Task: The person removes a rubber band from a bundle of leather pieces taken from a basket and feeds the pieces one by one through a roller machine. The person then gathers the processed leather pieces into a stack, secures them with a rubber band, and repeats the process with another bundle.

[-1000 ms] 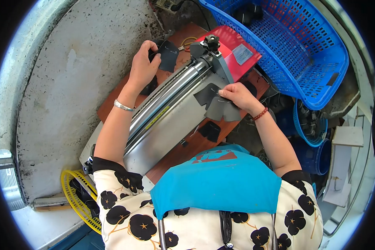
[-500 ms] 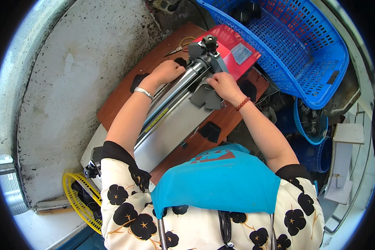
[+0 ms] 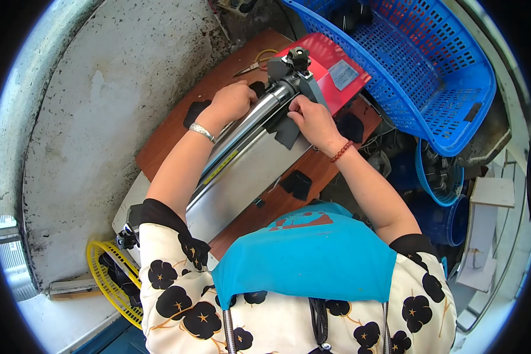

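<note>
A roller machine (image 3: 242, 141) with a shiny metal roller and a red end cover (image 3: 330, 68) lies diagonally on a brown board. At its far side my left hand (image 3: 235, 101) is closed by the roller's upper end; its fingertips and anything in them are hidden. On the near side my right hand (image 3: 312, 121) pinches a dark grey cut piece (image 3: 286, 131), whose upper edge lies against the roller and lower part hangs over the metal plate. Black pieces lie beyond the roller (image 3: 196, 111), on the board in front (image 3: 297, 184) and right of my right hand (image 3: 351, 127).
Scissors (image 3: 255, 64) lie on the board beyond the machine. A big blue basket (image 3: 395, 76) stands at the upper right, with a smaller blue basket (image 3: 439, 177) below it. At the lower left is a yellow basket (image 3: 109, 280) holding black pieces. A speckled wall (image 3: 100, 141) borders the left.
My left hand has come down from the far side to the roller, and the piece it held is out of sight. My right hand has moved left to the roller, bringing the grey piece against it.
</note>
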Demonstrator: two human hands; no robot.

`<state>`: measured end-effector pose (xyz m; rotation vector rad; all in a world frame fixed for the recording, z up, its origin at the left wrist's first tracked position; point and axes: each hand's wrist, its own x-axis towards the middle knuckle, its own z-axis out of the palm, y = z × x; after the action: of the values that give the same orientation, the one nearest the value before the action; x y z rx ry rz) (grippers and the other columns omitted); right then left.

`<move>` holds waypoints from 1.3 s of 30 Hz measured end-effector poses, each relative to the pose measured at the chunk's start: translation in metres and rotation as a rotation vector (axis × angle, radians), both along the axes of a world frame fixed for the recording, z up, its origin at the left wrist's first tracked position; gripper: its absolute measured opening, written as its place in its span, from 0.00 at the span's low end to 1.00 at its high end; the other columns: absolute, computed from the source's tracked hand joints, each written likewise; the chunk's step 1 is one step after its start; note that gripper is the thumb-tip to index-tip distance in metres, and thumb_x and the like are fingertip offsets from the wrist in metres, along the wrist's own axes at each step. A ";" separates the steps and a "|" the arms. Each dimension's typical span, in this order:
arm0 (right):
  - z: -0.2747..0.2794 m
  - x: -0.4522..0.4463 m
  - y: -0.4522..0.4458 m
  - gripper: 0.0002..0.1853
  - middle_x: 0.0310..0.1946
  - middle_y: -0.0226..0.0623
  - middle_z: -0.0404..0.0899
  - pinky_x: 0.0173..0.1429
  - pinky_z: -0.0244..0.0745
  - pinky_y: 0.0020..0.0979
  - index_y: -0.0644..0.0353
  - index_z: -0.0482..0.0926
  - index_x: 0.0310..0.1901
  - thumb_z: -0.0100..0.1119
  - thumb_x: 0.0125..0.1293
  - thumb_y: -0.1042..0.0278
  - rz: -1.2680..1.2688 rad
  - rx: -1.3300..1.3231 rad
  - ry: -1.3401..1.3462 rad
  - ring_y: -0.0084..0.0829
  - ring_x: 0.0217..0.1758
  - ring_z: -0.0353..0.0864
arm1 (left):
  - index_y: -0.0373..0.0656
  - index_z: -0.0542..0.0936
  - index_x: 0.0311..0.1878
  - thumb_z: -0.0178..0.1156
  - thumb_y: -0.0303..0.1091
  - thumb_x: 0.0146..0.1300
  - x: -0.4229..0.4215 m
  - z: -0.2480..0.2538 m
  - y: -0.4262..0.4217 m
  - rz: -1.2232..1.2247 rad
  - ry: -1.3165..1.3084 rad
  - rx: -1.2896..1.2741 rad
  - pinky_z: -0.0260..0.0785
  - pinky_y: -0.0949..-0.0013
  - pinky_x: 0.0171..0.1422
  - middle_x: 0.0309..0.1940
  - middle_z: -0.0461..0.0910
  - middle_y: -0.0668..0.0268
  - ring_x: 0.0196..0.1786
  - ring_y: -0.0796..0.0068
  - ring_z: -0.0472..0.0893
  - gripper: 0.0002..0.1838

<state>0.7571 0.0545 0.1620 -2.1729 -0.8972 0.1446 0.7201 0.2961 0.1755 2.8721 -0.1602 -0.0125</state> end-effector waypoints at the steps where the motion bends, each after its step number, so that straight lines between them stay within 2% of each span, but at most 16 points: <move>1: -0.003 0.003 0.005 0.08 0.32 0.47 0.81 0.44 0.75 0.43 0.62 0.75 0.40 0.61 0.62 0.70 0.000 0.011 -0.043 0.49 0.39 0.81 | 0.42 0.87 0.43 0.52 0.28 0.58 0.014 -0.004 0.007 0.013 0.241 -0.210 0.72 0.59 0.57 0.49 0.82 0.51 0.49 0.53 0.81 0.15; 3: -0.003 0.005 0.006 0.08 0.33 0.47 0.81 0.44 0.75 0.44 0.61 0.75 0.40 0.61 0.62 0.71 -0.006 0.026 -0.087 0.50 0.41 0.81 | 0.37 0.86 0.42 0.54 0.33 0.60 0.020 -0.003 0.010 -0.019 0.270 -0.346 0.72 0.60 0.54 0.38 0.83 0.50 0.44 0.56 0.83 0.14; 7: 0.005 -0.017 -0.021 0.07 0.35 0.45 0.81 0.43 0.76 0.41 0.61 0.75 0.38 0.62 0.62 0.70 -0.028 0.132 -0.104 0.48 0.41 0.81 | 0.37 0.84 0.40 0.62 0.35 0.56 0.018 0.002 0.012 0.246 0.364 -0.411 0.71 0.59 0.50 0.38 0.83 0.50 0.43 0.54 0.81 0.13; 9: 0.003 -0.040 -0.048 0.08 0.35 0.43 0.81 0.43 0.76 0.41 0.61 0.75 0.38 0.63 0.63 0.68 0.058 0.101 0.134 0.45 0.40 0.82 | 0.35 0.79 0.35 0.67 0.33 0.51 0.012 -0.003 0.023 0.315 0.143 -0.408 0.71 0.58 0.46 0.33 0.81 0.52 0.39 0.57 0.81 0.12; 11: -0.037 -0.058 -0.069 0.12 0.36 0.43 0.81 0.43 0.76 0.41 0.62 0.76 0.39 0.65 0.61 0.63 0.111 0.041 0.165 0.43 0.42 0.82 | 0.37 0.72 0.34 0.64 0.25 0.54 0.010 -0.008 0.031 0.288 -0.017 -0.367 0.71 0.66 0.33 0.25 0.75 0.61 0.29 0.73 0.77 0.09; 14: -0.106 -0.089 -0.094 0.22 0.44 0.49 0.78 0.48 0.78 0.42 0.64 0.76 0.45 0.70 0.56 0.57 0.074 -0.497 0.090 0.47 0.47 0.81 | 0.37 0.73 0.34 0.65 0.27 0.52 0.007 -0.014 0.045 0.285 -0.117 -0.418 0.71 0.67 0.36 0.26 0.75 0.63 0.29 0.74 0.75 0.10; 19: -0.152 -0.114 -0.094 0.23 0.46 0.47 0.76 0.50 0.78 0.44 0.63 0.76 0.46 0.71 0.52 0.60 0.079 -0.576 0.124 0.52 0.49 0.79 | 0.39 0.73 0.34 0.64 0.26 0.53 -0.011 -0.002 0.042 0.357 -0.130 -0.590 0.70 0.72 0.32 0.26 0.74 0.68 0.24 0.80 0.74 0.09; 23: -0.163 -0.113 -0.100 0.16 0.40 0.46 0.78 0.46 0.77 0.42 0.62 0.78 0.40 0.71 0.53 0.63 0.126 -0.468 0.204 0.46 0.47 0.81 | 0.40 0.74 0.40 0.63 0.25 0.54 -0.021 0.002 0.039 0.380 -0.183 -0.591 0.71 0.71 0.34 0.31 0.76 0.67 0.26 0.78 0.76 0.11; 25: -0.159 -0.105 -0.104 0.14 0.37 0.45 0.79 0.44 0.77 0.39 0.61 0.78 0.38 0.70 0.53 0.66 0.117 -0.394 0.269 0.42 0.44 0.82 | 0.41 0.74 0.44 0.62 0.24 0.55 -0.025 0.010 0.035 0.417 -0.175 -0.588 0.73 0.70 0.36 0.34 0.77 0.66 0.29 0.77 0.78 0.13; 27: -0.137 -0.099 -0.110 0.12 0.29 0.41 0.80 0.38 0.76 0.35 0.62 0.78 0.39 0.69 0.55 0.71 0.221 -0.169 0.655 0.32 0.35 0.82 | 0.46 0.74 0.57 0.58 0.21 0.57 -0.028 0.014 0.030 0.400 -0.219 -0.661 0.74 0.68 0.50 0.46 0.80 0.62 0.44 0.70 0.81 0.23; 28: -0.121 -0.096 -0.114 0.08 0.26 0.33 0.80 0.34 0.74 0.27 0.61 0.78 0.39 0.67 0.58 0.73 0.228 -0.070 0.817 0.23 0.27 0.79 | 0.53 0.71 0.67 0.56 0.19 0.58 -0.029 0.014 0.033 0.327 -0.221 -0.683 0.69 0.66 0.63 0.58 0.77 0.58 0.59 0.65 0.77 0.32; 29: -0.096 -0.089 -0.115 0.08 0.26 0.33 0.80 0.34 0.74 0.27 0.61 0.78 0.39 0.67 0.58 0.73 0.230 -0.063 0.799 0.23 0.27 0.79 | 0.58 0.69 0.69 0.54 0.17 0.59 -0.028 0.012 0.032 0.307 -0.283 -0.675 0.65 0.65 0.68 0.62 0.75 0.56 0.65 0.62 0.74 0.35; 32: -0.016 -0.074 -0.114 0.07 0.27 0.29 0.81 0.32 0.74 0.21 0.61 0.79 0.40 0.66 0.62 0.72 0.122 0.153 1.201 0.18 0.27 0.80 | 0.58 0.71 0.68 0.54 0.17 0.60 -0.023 0.014 0.033 0.312 -0.334 -0.628 0.68 0.61 0.67 0.63 0.74 0.54 0.63 0.54 0.75 0.33; 34: 0.007 -0.066 -0.107 0.09 0.28 0.29 0.81 0.30 0.75 0.19 0.62 0.78 0.41 0.66 0.63 0.70 0.072 0.333 1.212 0.19 0.27 0.81 | 0.58 0.77 0.62 0.54 0.19 0.60 -0.019 0.010 0.037 0.254 -0.360 -0.159 0.71 0.57 0.63 0.61 0.74 0.53 0.59 0.49 0.77 0.28; 35: 0.011 -0.061 -0.101 0.09 0.28 0.29 0.81 0.30 0.75 0.19 0.62 0.78 0.41 0.66 0.63 0.70 0.080 0.334 1.203 0.19 0.27 0.81 | 0.54 0.83 0.53 0.54 0.19 0.58 -0.022 0.013 0.024 0.222 -0.498 -0.083 0.73 0.56 0.59 0.54 0.77 0.53 0.43 0.54 0.81 0.22; 39: 0.011 -0.043 -0.071 0.08 0.31 0.32 0.81 0.23 0.74 0.17 0.62 0.78 0.41 0.61 0.69 0.66 -0.121 0.363 1.165 0.22 0.26 0.84 | 0.45 0.86 0.44 0.56 0.27 0.57 -0.015 0.009 -0.002 0.124 -0.153 0.031 0.74 0.59 0.57 0.55 0.77 0.56 0.53 0.54 0.80 0.14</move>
<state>0.7142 -0.0161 0.1728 -1.4081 -0.0897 0.9763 0.7051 0.2943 0.1841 2.9075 -0.0114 0.2308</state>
